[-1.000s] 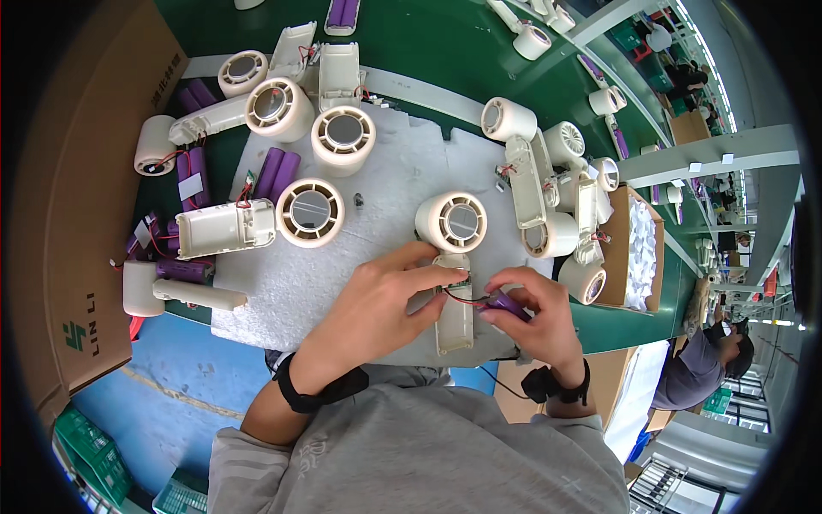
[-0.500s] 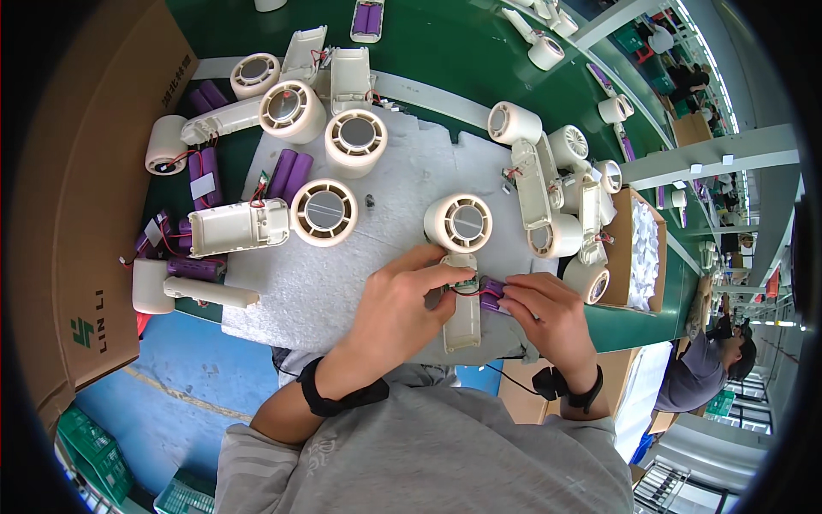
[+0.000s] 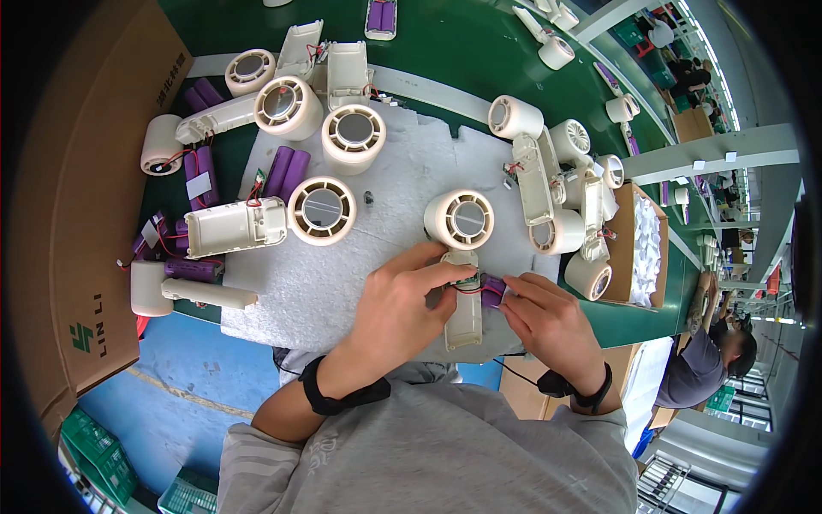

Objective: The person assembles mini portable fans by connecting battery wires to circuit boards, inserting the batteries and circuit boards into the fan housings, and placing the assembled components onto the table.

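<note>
Head view: left hand (image 3: 401, 301) fingers pressed on fan handle (image 3: 464, 308) at mat (image 3: 342, 283) edge; right hand (image 3: 548, 321) pinches purple battery (image 3: 491, 289). Best seated squarely, wires unpinched.

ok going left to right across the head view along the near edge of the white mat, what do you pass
Cardboard box → cream handle piece → left hand → open fan handle → purple battery → right hand → co-worker in a grey top.

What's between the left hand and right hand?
Head view: the cream fan handle lies between left hand and right hand, with red wires and a purple battery.
</note>
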Action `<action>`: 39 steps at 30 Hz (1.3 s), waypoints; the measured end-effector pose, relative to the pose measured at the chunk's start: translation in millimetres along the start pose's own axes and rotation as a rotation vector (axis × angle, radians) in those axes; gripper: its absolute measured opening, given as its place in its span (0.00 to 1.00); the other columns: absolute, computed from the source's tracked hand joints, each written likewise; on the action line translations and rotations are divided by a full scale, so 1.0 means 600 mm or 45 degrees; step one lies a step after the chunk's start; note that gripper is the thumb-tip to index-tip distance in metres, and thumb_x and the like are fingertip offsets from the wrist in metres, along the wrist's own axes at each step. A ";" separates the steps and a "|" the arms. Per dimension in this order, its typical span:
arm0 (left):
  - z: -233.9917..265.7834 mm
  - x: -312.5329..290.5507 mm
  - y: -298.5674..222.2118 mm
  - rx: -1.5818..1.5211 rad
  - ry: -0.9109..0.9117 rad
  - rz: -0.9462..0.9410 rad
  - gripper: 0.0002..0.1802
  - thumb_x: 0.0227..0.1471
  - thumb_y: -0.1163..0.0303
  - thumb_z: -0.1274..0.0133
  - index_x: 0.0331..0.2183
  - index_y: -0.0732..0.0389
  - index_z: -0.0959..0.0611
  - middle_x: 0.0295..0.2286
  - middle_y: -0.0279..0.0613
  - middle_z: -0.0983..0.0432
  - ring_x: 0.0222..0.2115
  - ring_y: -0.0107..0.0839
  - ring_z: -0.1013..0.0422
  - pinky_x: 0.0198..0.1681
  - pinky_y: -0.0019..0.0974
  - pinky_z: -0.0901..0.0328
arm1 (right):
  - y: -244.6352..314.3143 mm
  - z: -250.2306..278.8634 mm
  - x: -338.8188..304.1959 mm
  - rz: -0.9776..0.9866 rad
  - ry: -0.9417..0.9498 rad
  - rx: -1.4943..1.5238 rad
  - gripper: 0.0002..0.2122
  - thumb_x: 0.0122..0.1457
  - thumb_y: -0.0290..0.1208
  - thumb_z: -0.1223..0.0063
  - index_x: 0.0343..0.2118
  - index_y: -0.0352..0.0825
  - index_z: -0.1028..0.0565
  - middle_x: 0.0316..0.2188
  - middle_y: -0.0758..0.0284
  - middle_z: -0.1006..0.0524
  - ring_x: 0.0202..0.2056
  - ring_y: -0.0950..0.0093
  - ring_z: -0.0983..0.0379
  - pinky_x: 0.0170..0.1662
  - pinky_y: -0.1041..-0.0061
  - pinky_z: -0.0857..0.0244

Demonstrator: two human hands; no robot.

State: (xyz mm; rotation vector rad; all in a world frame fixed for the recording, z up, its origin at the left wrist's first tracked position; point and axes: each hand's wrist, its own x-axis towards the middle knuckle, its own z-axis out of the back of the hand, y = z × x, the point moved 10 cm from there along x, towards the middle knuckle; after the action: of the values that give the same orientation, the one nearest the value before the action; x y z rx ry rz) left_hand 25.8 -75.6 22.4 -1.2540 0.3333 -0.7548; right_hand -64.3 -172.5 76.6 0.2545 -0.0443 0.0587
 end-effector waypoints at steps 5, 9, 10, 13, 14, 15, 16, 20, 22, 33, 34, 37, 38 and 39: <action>0.002 0.000 -0.001 0.024 -0.005 -0.018 0.18 0.39 0.83 0.42 0.36 0.56 0.15 0.39 0.45 0.22 0.32 0.38 0.22 0.34 0.33 0.27 | 0.002 -0.006 0.000 -0.026 -0.007 -0.019 0.08 0.43 0.20 0.37 0.28 0.28 0.23 0.35 0.60 0.21 0.36 0.64 0.23 0.37 0.69 0.27; 0.002 -0.002 0.001 -0.044 -0.027 -0.008 0.16 0.40 0.78 0.42 0.35 0.54 0.15 0.37 0.45 0.23 0.31 0.43 0.24 0.34 0.40 0.29 | -0.023 -0.005 -0.007 -0.124 -0.023 0.071 0.08 0.43 0.21 0.36 0.28 0.28 0.23 0.36 0.60 0.21 0.37 0.63 0.23 0.38 0.69 0.27; 0.003 -0.001 0.000 -0.045 -0.032 -0.009 0.16 0.40 0.78 0.42 0.35 0.54 0.15 0.37 0.45 0.23 0.31 0.43 0.24 0.34 0.40 0.29 | -0.023 -0.003 -0.008 -0.119 -0.022 0.068 0.08 0.43 0.21 0.36 0.28 0.28 0.23 0.36 0.60 0.21 0.37 0.63 0.23 0.38 0.69 0.27; 0.000 0.000 -0.001 -0.037 0.010 -0.005 0.16 0.40 0.79 0.42 0.35 0.55 0.15 0.37 0.45 0.23 0.30 0.44 0.24 0.34 0.40 0.29 | -0.026 0.005 -0.012 -0.162 -0.042 0.226 0.08 0.44 0.21 0.36 0.28 0.28 0.23 0.38 0.60 0.21 0.39 0.62 0.23 0.40 0.69 0.27; 0.001 0.000 -0.001 -0.039 0.008 -0.006 0.16 0.40 0.79 0.42 0.35 0.55 0.15 0.37 0.45 0.23 0.30 0.44 0.24 0.34 0.40 0.29 | -0.026 0.003 -0.014 -0.161 -0.042 0.223 0.08 0.44 0.21 0.36 0.28 0.28 0.23 0.38 0.60 0.21 0.39 0.62 0.23 0.40 0.69 0.27; 0.001 0.000 0.000 -0.043 0.001 -0.011 0.16 0.40 0.79 0.42 0.36 0.55 0.15 0.37 0.45 0.23 0.30 0.44 0.24 0.34 0.40 0.29 | -0.027 0.000 -0.016 -0.158 -0.062 0.206 0.08 0.44 0.21 0.36 0.28 0.28 0.22 0.38 0.59 0.21 0.40 0.62 0.23 0.40 0.69 0.27; 0.002 0.000 0.002 -0.048 -0.006 -0.017 0.16 0.40 0.79 0.42 0.36 0.55 0.15 0.37 0.44 0.23 0.30 0.44 0.25 0.33 0.40 0.29 | -0.028 -0.002 -0.017 -0.155 -0.083 0.188 0.08 0.44 0.21 0.36 0.28 0.28 0.22 0.38 0.59 0.21 0.40 0.61 0.23 0.41 0.69 0.27; 0.004 0.003 0.003 -0.059 -0.013 -0.017 0.16 0.40 0.79 0.43 0.36 0.55 0.15 0.36 0.44 0.23 0.30 0.44 0.25 0.33 0.40 0.29 | -0.024 0.003 -0.013 -0.140 -0.121 0.165 0.08 0.44 0.20 0.36 0.28 0.28 0.23 0.38 0.59 0.21 0.40 0.61 0.23 0.41 0.69 0.28; 0.007 0.004 0.000 -0.052 -0.024 -0.025 0.16 0.40 0.79 0.43 0.36 0.55 0.15 0.36 0.43 0.23 0.30 0.44 0.25 0.33 0.40 0.29 | -0.018 0.008 -0.011 -0.120 -0.142 0.161 0.07 0.44 0.20 0.37 0.28 0.29 0.23 0.38 0.59 0.21 0.40 0.60 0.23 0.41 0.69 0.28; -0.005 -0.002 0.003 -0.024 0.058 -0.020 0.17 0.41 0.78 0.43 0.37 0.53 0.15 0.37 0.43 0.23 0.29 0.42 0.25 0.33 0.39 0.29 | -0.003 -0.014 -0.009 -0.057 -0.009 0.081 0.11 0.44 0.15 0.46 0.30 0.28 0.34 0.38 0.58 0.33 0.34 0.60 0.31 0.40 0.64 0.34; -0.003 -0.003 -0.001 -0.014 0.054 -0.035 0.17 0.41 0.78 0.43 0.37 0.53 0.15 0.37 0.43 0.23 0.29 0.42 0.25 0.33 0.39 0.29 | -0.005 -0.009 -0.012 -0.051 -0.026 0.076 0.11 0.44 0.15 0.46 0.30 0.28 0.34 0.38 0.58 0.33 0.34 0.60 0.31 0.40 0.64 0.34; -0.005 -0.003 0.002 -0.038 0.085 0.010 0.16 0.41 0.77 0.43 0.37 0.54 0.15 0.38 0.42 0.23 0.30 0.41 0.24 0.34 0.38 0.29 | -0.037 -0.004 -0.023 -0.207 -0.017 0.240 0.11 0.44 0.15 0.46 0.30 0.28 0.34 0.38 0.57 0.32 0.34 0.60 0.30 0.39 0.66 0.34; -0.003 -0.003 0.001 -0.033 0.085 0.001 0.16 0.41 0.77 0.43 0.37 0.54 0.15 0.38 0.42 0.23 0.30 0.41 0.24 0.34 0.38 0.29 | -0.041 0.010 -0.027 -0.206 -0.027 0.237 0.11 0.44 0.15 0.46 0.30 0.28 0.34 0.38 0.57 0.32 0.34 0.60 0.30 0.39 0.66 0.34; -0.006 -0.001 0.000 -0.025 0.096 -0.007 0.16 0.41 0.77 0.43 0.37 0.54 0.15 0.39 0.43 0.23 0.29 0.40 0.24 0.34 0.38 0.29 | -0.056 0.031 -0.035 -0.266 -0.040 0.321 0.09 0.47 0.16 0.47 0.31 0.29 0.34 0.39 0.56 0.32 0.33 0.61 0.30 0.38 0.67 0.34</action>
State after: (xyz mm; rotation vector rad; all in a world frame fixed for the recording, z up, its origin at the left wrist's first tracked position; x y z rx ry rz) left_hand 23.4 -77.9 21.4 -1.2473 0.3994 -0.8066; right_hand -83.8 -210.4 84.9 0.5103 -0.0413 -0.1485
